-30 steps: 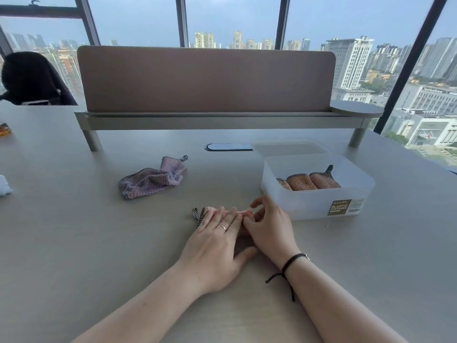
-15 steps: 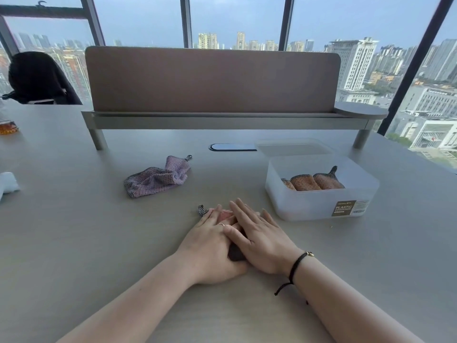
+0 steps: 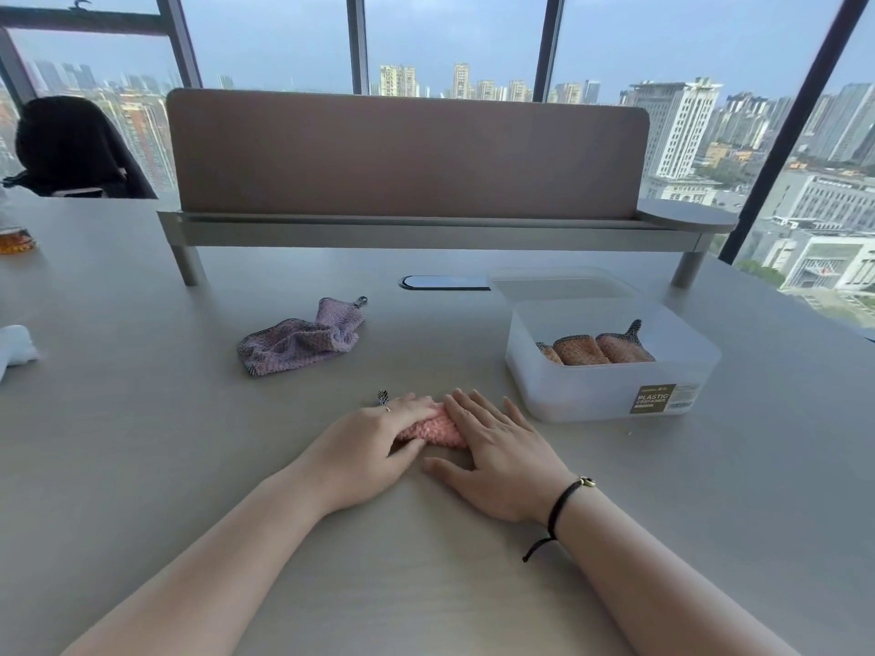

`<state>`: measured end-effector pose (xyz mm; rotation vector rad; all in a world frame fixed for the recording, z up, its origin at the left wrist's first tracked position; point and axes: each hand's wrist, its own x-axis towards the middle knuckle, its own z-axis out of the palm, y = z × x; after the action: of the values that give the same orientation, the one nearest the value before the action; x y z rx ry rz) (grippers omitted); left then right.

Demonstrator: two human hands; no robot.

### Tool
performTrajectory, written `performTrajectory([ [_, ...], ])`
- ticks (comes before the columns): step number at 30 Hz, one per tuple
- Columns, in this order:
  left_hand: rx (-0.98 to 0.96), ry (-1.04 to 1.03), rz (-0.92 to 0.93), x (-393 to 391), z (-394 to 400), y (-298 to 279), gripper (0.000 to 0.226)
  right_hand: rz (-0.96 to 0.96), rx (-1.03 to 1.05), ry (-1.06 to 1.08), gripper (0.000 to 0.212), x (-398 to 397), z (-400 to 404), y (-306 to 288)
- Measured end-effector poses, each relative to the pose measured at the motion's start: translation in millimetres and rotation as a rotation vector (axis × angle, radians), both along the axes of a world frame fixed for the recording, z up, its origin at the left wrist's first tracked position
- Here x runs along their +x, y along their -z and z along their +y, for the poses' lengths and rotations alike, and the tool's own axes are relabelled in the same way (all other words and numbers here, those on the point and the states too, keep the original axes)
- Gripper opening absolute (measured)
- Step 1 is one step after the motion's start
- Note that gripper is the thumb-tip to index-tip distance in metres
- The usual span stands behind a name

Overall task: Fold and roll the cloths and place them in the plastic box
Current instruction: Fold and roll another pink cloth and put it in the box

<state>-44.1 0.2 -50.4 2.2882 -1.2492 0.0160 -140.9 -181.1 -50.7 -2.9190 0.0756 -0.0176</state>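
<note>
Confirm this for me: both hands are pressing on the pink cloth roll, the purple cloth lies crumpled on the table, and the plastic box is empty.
One point is wrong: the plastic box is not empty. The head view shows orange rolled cloths inside it. The rest stands: the left hand and right hand press on the pink cloth roll, and the purple cloth lies crumpled on the table.

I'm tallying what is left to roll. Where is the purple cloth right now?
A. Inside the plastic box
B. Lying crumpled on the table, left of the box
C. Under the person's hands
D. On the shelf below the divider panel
B: the purple cloth lies bunched on the table, apart from the plastic box and from both hands, which press on a pink cloth.
</note>
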Motion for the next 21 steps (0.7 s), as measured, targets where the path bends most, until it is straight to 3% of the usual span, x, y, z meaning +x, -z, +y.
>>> performTrajectory([
  [6,0.096,0.003,-0.278,0,3,-11,0.054,-0.148,0.009,-0.011,0.073,-7,4,-3],
  [9,0.065,-0.039,-0.43,-8,-3,-13,0.05,-0.29,-0.026,0.018,0.049,-17,11,-5],
  [11,0.037,-0.167,-0.423,-13,-5,-10,0.043,-0.345,-0.075,0.043,0.037,-22,16,-6],
  [13,-0.057,-0.298,-0.287,-17,-6,-8,0.044,-0.38,-0.12,0.047,0.031,-26,19,-4],
  [16,-0.302,-0.302,0.031,-25,-10,-12,0.047,-0.496,-0.124,0.044,0.024,-35,25,-4],
  [21,-0.829,-0.386,1.094,-45,-21,-34,0.023,-0.646,-0.065,-0.015,0.029,-52,40,-10],
])
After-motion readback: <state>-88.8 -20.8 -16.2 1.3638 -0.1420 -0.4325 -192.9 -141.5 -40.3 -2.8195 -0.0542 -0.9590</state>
